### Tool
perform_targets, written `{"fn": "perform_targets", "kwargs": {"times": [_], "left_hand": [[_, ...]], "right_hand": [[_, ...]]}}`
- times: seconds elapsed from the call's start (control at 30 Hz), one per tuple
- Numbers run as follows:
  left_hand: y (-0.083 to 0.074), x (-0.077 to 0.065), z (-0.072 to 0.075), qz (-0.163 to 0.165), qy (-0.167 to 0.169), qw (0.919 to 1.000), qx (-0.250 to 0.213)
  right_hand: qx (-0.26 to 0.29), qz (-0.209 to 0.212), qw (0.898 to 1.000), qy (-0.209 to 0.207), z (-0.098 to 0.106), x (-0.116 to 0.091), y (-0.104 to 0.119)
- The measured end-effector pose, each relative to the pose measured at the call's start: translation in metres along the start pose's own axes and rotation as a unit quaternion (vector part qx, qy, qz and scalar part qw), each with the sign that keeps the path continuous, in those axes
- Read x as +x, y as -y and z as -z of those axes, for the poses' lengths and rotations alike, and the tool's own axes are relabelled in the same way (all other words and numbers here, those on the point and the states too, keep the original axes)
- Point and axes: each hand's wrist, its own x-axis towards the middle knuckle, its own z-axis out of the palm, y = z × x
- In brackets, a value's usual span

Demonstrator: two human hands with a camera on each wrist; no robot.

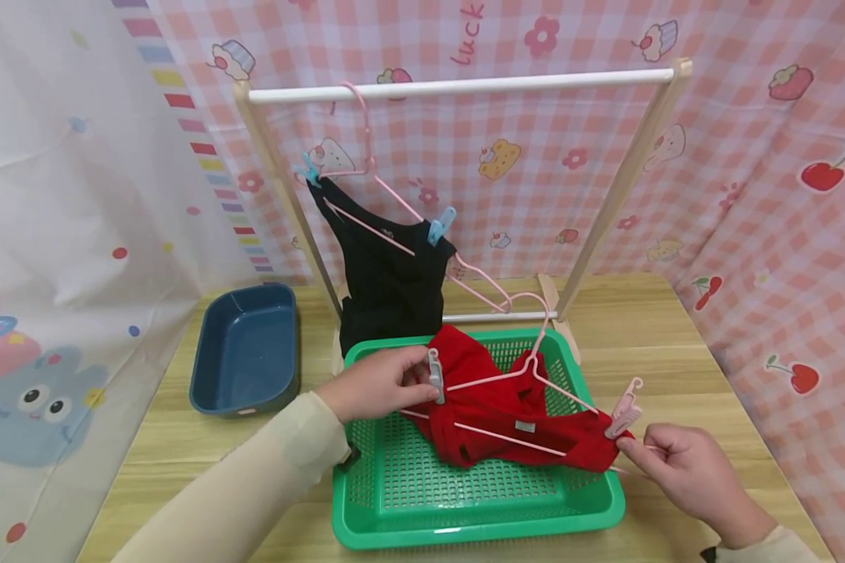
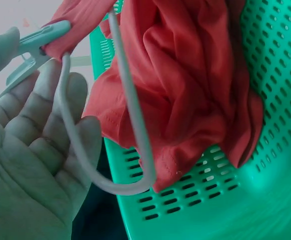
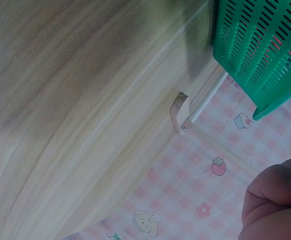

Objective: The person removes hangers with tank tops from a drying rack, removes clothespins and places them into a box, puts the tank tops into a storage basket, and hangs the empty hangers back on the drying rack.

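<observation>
A red sleeveless top (image 1: 493,426) hangs on a pink hanger (image 1: 496,381), over and partly inside a green basket (image 1: 479,536). My left hand (image 1: 380,381) pinches a grey clothespin (image 1: 436,377) at the top's left strap. In the left wrist view, the jaws of this clothespin (image 2: 45,37) bite the red strap beside the hanger's rounded end (image 2: 120,188). A pale pink clothespin (image 1: 623,413) is clipped on the right strap. Just below it, my right hand (image 1: 700,469) pinches the hanger's right end between thumb and fingers. The right wrist view shows only part of that hand.
Behind the basket stands a clothes rack with a white rail (image 1: 465,86). From it hangs a black sleeveless garment (image 1: 394,274) on another pink hanger (image 1: 368,133), with blue clothespins (image 1: 441,226). A dark blue basin (image 1: 246,352) sits left on the wooden table (image 1: 683,352).
</observation>
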Motion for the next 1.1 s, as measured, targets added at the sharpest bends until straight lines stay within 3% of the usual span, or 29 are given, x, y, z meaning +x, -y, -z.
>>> {"fn": "perform_targets", "kwargs": {"times": [0.3,0.77,1.0,1.1], "left_hand": [[0.001,-0.007,-0.003,-0.009,-0.025,0.9993,-0.028],[0.004,-0.020,-0.008,-0.031,-0.077,0.9944,-0.065],[0.005,-0.027,-0.009,-0.048,-0.084,0.9941,-0.048],[0.005,-0.029,-0.009,-0.051,-0.076,0.9945,-0.050]], "right_hand": [[0.019,0.010,1.000,0.006,0.001,0.004,0.003],[-0.024,0.028,0.998,0.058,0.002,0.013,0.010],[0.063,-0.013,0.992,0.111,0.003,0.016,0.012],[0.100,-0.008,0.986,0.130,0.003,0.015,0.010]]}}
